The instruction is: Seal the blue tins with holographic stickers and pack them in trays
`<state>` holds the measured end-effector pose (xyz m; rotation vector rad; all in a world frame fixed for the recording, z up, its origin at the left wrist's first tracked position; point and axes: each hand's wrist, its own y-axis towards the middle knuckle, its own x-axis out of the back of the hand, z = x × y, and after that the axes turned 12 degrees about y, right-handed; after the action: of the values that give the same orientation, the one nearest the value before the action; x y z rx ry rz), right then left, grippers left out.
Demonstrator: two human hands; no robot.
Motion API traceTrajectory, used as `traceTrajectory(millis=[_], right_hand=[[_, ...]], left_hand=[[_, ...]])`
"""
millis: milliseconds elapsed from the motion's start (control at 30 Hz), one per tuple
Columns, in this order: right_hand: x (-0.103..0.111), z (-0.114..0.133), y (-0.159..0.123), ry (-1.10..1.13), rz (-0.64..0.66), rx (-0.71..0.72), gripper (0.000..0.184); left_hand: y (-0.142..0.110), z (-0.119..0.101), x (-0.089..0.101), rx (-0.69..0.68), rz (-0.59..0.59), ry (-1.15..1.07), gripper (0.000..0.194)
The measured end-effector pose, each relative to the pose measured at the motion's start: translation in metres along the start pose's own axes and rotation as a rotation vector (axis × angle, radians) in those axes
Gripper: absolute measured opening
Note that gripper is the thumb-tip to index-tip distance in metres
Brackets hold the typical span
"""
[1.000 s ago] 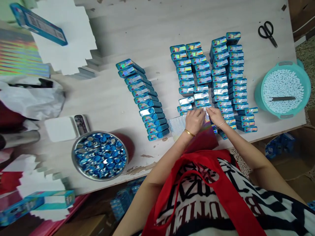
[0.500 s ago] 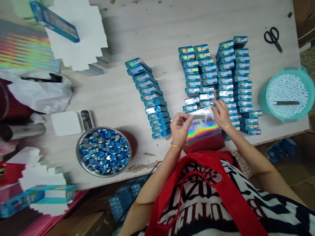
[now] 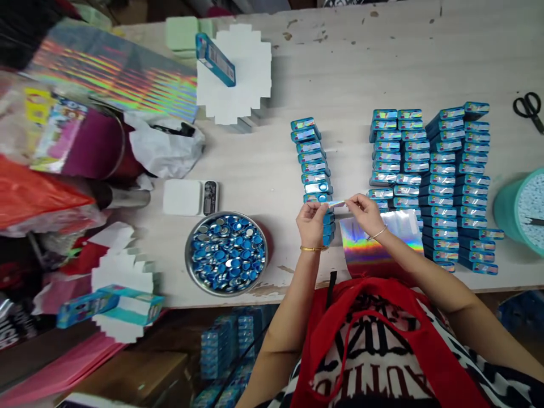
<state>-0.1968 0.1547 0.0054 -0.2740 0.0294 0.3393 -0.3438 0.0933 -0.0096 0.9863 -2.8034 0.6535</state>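
My left hand (image 3: 311,224) and my right hand (image 3: 366,215) pinch opposite ends of a small shiny strip (image 3: 338,204), which looks like a holographic sticker. It hangs over the lower end of a slanting row of small blue boxes (image 3: 313,166); whether it touches one I cannot tell. Two of these boxes show a round blue-and-silver disc on their narrow end. Under my right wrist lies a holographic sheet (image 3: 378,241), its near edge by the red apron. My left fingers partly hide the lowest boxes of the row.
Columns of blue boxes (image 3: 440,187) stand to the right, beside a turquoise tub (image 3: 505,207) of white pieces and black scissors (image 3: 528,107). To the left are a steel bowl (image 3: 187,266) of blue-and-silver discs, a white scale (image 3: 182,197) and a white carton stack (image 3: 250,56).
Both hands have left the holographic sheet and moved left to the slanting row, with the small strip now stretched between them. The view has swung left.
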Motion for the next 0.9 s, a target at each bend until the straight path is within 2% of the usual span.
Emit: traceTrajectory(millis=[100, 200, 333, 467, 600, 900], right_hand=[[-0.018, -0.010, 0.031, -0.092, 0.012, -0.013, 0.038], [-0.029, -0.025, 0.062, -0.140, 0.021, -0.080, 0.036], [-0.036, -0.042, 0.090, -0.215, 0.009, -0.143, 0.036], [-0.037, -0.052, 0.100, -0.242, 0.024, -0.187, 0.039], [-0.038, -0.057, 0.100, -0.220, 0.050, -0.160, 0.043], [-0.036, -0.076, 0.106, -0.264, 0.077, -0.180, 0.030]], left_hand=[[0.036, 0.008, 0.010, -0.085, -0.088, 0.145, 0.019], [0.068, 0.016, 0.013, -0.195, -0.141, 0.305, 0.013], [0.094, 0.028, 0.010, -0.247, -0.182, 0.430, 0.015], [0.103, 0.040, 0.011, -0.248, -0.187, 0.496, 0.016], [0.103, 0.045, 0.013, -0.250, -0.182, 0.537, 0.016], [0.097, 0.043, 0.005, -0.214, -0.235, 0.630, 0.017]])
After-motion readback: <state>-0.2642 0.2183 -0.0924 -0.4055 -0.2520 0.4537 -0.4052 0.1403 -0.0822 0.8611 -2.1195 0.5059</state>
